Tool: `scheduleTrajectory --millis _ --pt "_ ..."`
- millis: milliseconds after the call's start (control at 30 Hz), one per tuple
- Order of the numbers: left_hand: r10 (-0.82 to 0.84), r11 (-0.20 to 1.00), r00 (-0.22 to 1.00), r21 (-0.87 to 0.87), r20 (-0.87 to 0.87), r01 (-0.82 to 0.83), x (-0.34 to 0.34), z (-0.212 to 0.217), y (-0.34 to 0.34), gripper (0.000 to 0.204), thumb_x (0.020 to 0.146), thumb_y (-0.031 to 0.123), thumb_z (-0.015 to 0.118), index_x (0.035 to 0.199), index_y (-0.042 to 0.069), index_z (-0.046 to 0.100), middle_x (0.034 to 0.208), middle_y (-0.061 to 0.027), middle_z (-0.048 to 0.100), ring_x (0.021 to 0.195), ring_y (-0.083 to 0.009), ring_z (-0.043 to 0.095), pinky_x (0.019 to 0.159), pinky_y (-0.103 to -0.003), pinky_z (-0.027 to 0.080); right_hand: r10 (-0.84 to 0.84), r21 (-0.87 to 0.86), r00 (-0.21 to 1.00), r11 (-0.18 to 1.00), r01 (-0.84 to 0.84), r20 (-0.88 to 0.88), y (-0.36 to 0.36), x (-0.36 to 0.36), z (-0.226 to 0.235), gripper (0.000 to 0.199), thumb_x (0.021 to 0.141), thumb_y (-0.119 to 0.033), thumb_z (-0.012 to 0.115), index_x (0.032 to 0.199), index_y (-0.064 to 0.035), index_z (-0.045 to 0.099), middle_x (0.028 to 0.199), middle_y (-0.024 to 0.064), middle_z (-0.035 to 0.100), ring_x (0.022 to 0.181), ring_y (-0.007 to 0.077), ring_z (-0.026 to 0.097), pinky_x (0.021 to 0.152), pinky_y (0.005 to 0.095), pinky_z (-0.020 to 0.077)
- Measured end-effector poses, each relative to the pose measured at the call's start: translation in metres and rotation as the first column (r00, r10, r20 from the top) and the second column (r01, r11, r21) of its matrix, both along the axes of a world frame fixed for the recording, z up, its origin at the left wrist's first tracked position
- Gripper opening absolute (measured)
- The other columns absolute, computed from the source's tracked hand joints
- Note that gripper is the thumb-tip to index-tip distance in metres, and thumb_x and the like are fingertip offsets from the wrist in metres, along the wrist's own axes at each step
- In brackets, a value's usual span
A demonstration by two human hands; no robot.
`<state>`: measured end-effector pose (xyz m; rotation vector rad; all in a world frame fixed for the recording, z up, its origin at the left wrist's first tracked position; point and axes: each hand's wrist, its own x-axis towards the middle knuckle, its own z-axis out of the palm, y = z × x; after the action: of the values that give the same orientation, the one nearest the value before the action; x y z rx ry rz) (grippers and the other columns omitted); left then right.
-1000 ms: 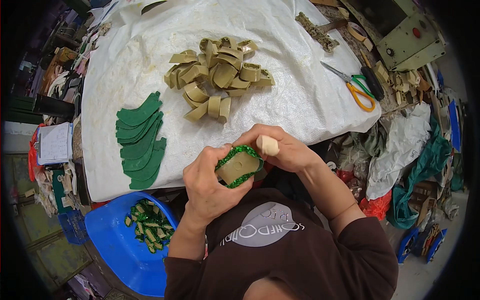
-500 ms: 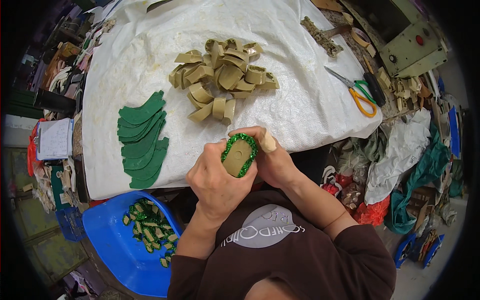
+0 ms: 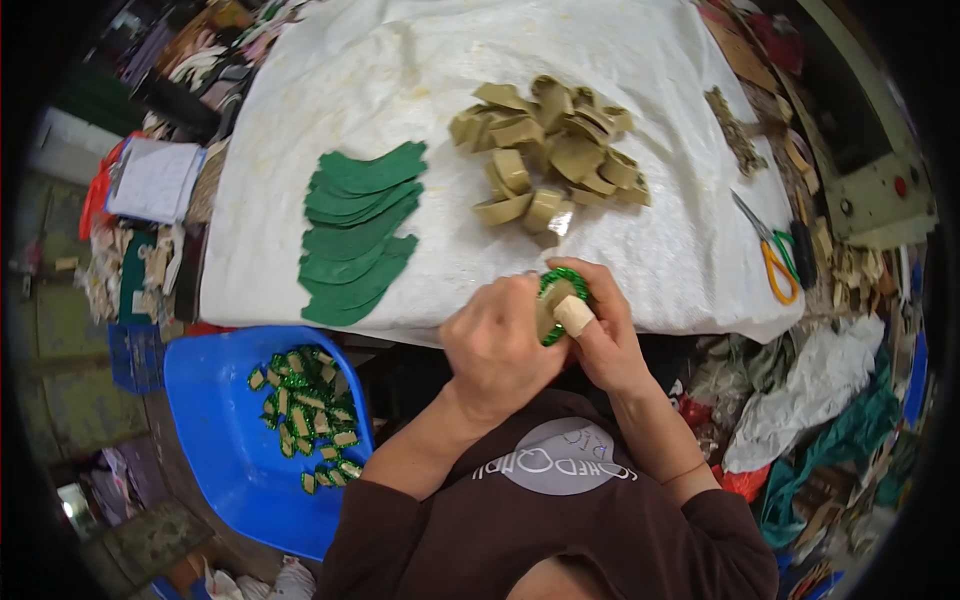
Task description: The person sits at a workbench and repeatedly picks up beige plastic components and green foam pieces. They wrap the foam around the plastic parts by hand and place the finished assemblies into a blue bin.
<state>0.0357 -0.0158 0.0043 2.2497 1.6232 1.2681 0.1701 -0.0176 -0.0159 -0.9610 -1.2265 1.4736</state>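
A cluttered workroom is seen around a table covered by a white sheet [image 3: 450, 265], whose surface is creased and faintly stained. Toward the middle of the sheet, curved tan pieces [image 3: 575, 155] are heaped loosely. To their left, well apart from the heap, dark green strips [image 3: 355, 250] are laid overlapping in a column. Near the right edge, scissors [image 3: 767, 238] with one orange and one green handle are laid beside a dark-handled tool [image 3: 803, 255].

At the near edge of the table, in front of the person's chest, a tan piece with a glittery green rim [image 3: 548, 303] is held between both hands. Its left side is gripped by the left hand [image 3: 503, 340], whose fingers are curled closed. Its right side is held by the right hand [image 3: 610, 335], and the thumb, capped by a pale cover [image 3: 573, 315], is set over its face. The far fingertips are partly hidden, so their exact hold cannot be told.

At lower left, a blue basin [image 3: 215, 430] is partly filled with small green-rimmed tan pieces [image 3: 303, 418]. Beyond it, papers are held on a clipboard [image 3: 157, 182].
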Motion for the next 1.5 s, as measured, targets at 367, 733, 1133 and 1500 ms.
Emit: scheduleTrajectory --millis 367,733,1133,1500 --pt "0.361 0.932 0.917 -0.1 0.168 -0.348 -0.117 -0.038 -0.046 0.05 0.061 0.003 0.077 0.107 0.002 0.057 0.096 -0.0128 0.058 0.087 -0.0267 0.058 0.078 -0.035 0.047 0.274 0.362 0.935 0.867 -0.342 0.227 0.034 -0.048 0.007 0.036 0.085 -0.009 0.059 0.121 -0.005 0.055 0.11 0.0109 0.057 0.085 0.0248 0.057 0.077 0.0337 0.0477" --pt "0.713 0.691 0.701 -0.187 0.017 -0.698 -0.214 -0.064 -0.088 0.045 0.07 0.0 0.068 0.114 0.003 0.059 0.112 -0.0156 0.049 0.108 -0.0305 0.046 0.094 -0.039 0.037 -0.184 0.624 0.701 0.644 -0.443 0.689 0.08 -0.117 0.005 0.026 0.078 -0.008 0.064 0.104 -0.01 0.066 0.108 0.007 0.054 0.102 0.0281 0.045 0.085 0.0385 0.0374" --pt "0.299 0.954 0.929 0.05 -0.219 -0.296 -0.146 -0.05 -0.012 0.032 0.073 0.002 0.064 0.105 0.001 0.063 0.107 -0.0125 0.065 0.108 -0.027 0.059 0.093 -0.041 0.041 -0.222 0.605 0.609 0.581 -0.545 0.761 0.114 -0.156 -0.019 0.016 0.068 0.002 0.061 0.08 -0.0085 0.062 0.097 0.005 0.052 0.094 0.0262 0.045 0.081 0.0364 0.0346" --pt "0.133 0.974 0.989 -0.174 -0.068 -0.143 -0.133 -0.028 -0.021 0.035 0.086 0.015 0.052 0.114 -0.004 0.059 0.116 -0.0226 0.059 0.114 -0.0376 0.052 0.1 -0.045 0.034 -0.071 0.615 0.891 0.748 -0.249 0.447 0.078 -0.084 0.026 0.029 0.061 0.013 0.049 0.082 -0.0061 0.056 0.092 0.0115 0.045 0.09 0.031 0.041 0.083 0.0368 0.0334"
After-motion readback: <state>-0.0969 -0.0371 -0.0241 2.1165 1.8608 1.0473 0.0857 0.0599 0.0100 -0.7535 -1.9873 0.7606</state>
